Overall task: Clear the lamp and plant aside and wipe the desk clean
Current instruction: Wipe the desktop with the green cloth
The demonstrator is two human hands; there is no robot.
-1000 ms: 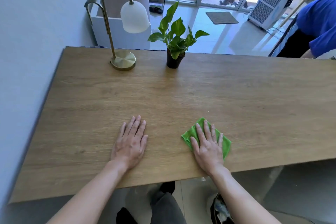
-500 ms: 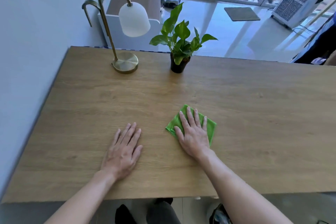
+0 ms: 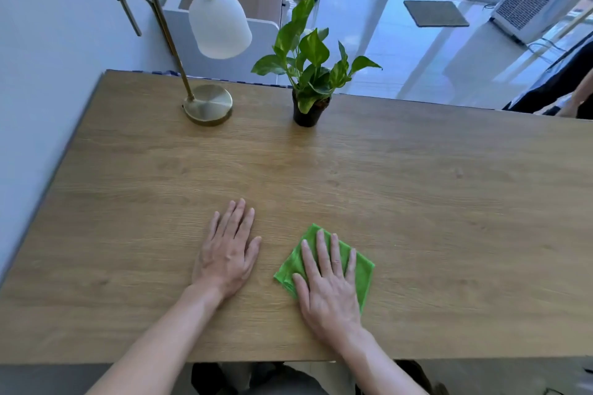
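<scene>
Desk (image 3: pixel 417 202) wiping under way near its front edge: right hand (image 3: pixel 330 285) pressing flat, fingers straight and spread, on a folded green cloth (image 3: pixel 364 269), nothing curled round it, cloth showing past the fingertips and along the outer side of the palm. Left hand (image 3: pixel 229 253) lying open just beside it, palm down on bare wood, fingers straight and close together, holding nothing, likely bracing. Reaching outward from the grip, a broad band of bare wood, then the two things to be cleared, both standing at the far edge and well apart from either hand: brass lamp (image 3: pixel 208 102) on its round base toward the far left, stem arching over to a white shade, and small potted plant (image 3: pixel 308 74) in a dark pot to the right of it, almost straight ahead of the cloth. Judging by that, left hand nearer the lamp, right hand nearer the plant. Desk's long axis running left to right, so strokes probably sweeping sideways, with the far strip around lamp and plant likely calling for a forward reach and shifting both again
</scene>
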